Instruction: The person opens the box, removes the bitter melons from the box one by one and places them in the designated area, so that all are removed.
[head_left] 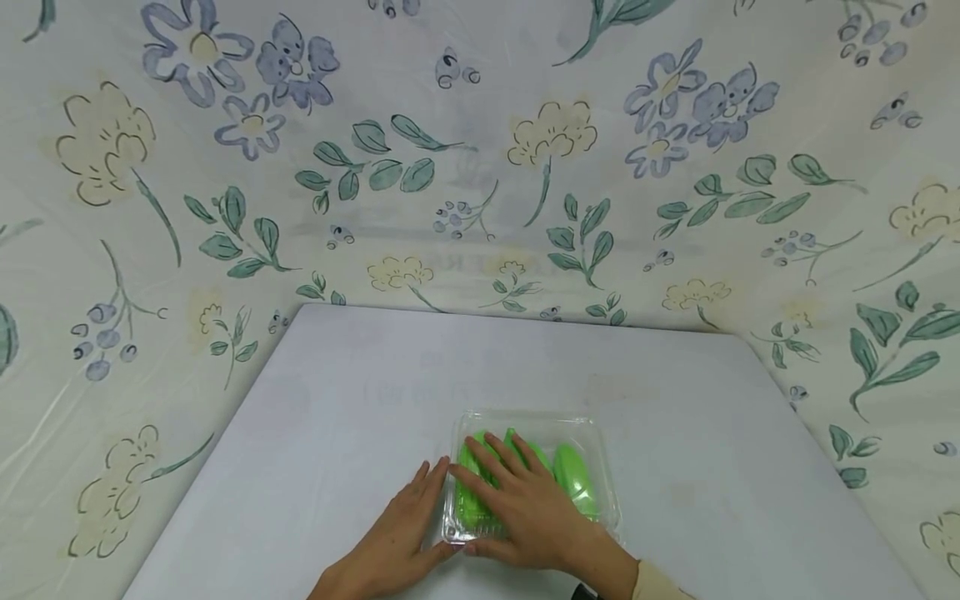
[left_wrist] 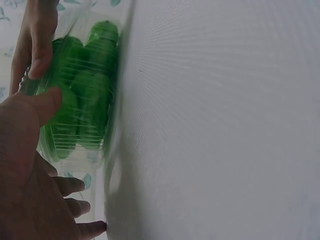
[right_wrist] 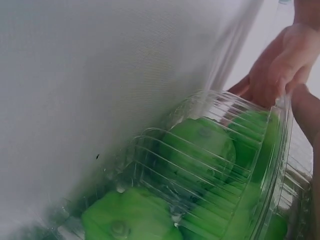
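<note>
Resting on a clear box [head_left: 551,427] on the table [head_left: 337,417], the right hand [head_left: 532,504] lay spread, the left hand [head_left: 401,533] straight-fingered by its left side; the box, seemingly light and flimsy, looked best held by its rim [right_wrist: 280,170].

A cream-yellow sleeve [head_left: 658,582] ends behind the right hand [head_left: 528,508], just past the wrist; beside it shows a small black piece [head_left: 583,592], mostly cut off
</note>
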